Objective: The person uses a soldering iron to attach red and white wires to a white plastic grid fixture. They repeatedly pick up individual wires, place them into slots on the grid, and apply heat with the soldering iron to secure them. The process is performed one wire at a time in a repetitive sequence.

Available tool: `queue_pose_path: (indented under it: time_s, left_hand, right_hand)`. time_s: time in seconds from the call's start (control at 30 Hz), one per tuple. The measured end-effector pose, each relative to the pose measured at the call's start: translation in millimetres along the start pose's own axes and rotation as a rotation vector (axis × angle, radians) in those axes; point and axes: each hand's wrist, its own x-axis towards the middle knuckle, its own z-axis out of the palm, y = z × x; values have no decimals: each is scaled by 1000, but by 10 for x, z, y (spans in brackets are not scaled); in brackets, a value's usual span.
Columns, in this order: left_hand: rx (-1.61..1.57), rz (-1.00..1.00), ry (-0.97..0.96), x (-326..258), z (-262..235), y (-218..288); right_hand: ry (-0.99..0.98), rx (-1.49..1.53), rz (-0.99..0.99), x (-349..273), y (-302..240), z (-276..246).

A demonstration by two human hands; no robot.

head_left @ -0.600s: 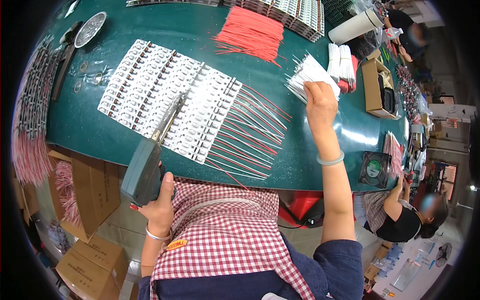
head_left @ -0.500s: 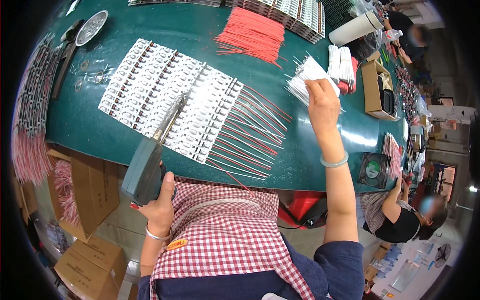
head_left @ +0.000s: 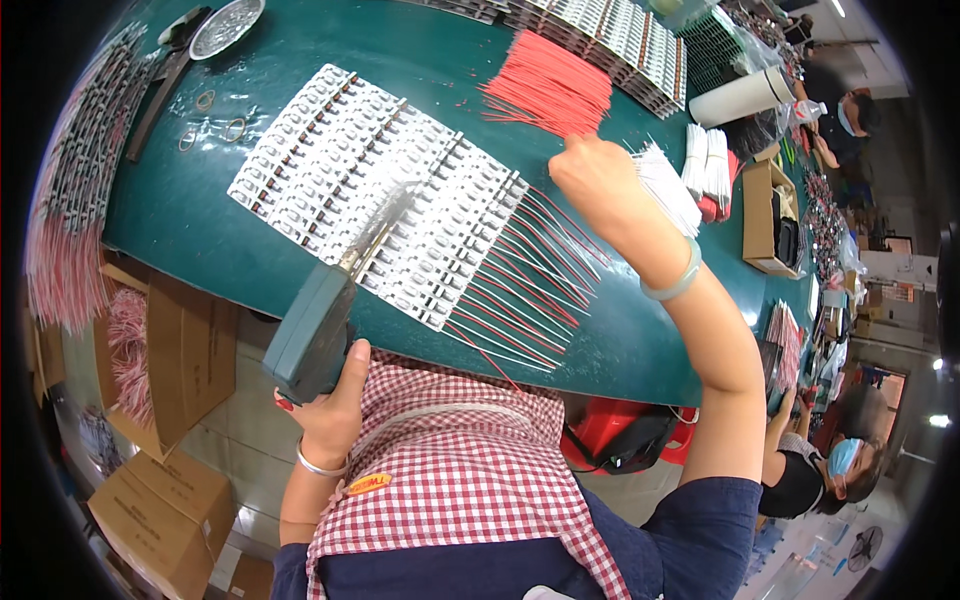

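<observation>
Moved since the earlier frame is the person's right hand [head_left: 600,180]: it was over the white wire bundle [head_left: 668,185] at the right, and now it sits closer, toward the loose bundle of red wires [head_left: 548,90], on the dark green table [head_left: 200,220]. Its fingers are curled together; whether they pinch a wire cannot be told. This suggests a fresh wire is being fetched. The wide sheet of white rectangular parts with red leads [head_left: 400,215] lies unchanged at the centre. The left hand [head_left: 335,410] keeps its closed grip on the grey-green pistol-shaped tool [head_left: 315,335], tip resting on the sheet.
</observation>
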Motion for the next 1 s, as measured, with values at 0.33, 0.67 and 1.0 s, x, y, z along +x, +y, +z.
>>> queue_pose_path:
  time_s: [0.33,0.67,1.0]
  left_hand:
    - [-114,-137,-22,258,41,221]
    - [-220,-331,-97,655,263,458]
    - [56,-128,-218,882,419,458]
  right_hand:
    - [-71,-78,-77,203,-14,-20]
    - [454,600,202,197,-350,24]
    - [622,800,325,306,-713,281]
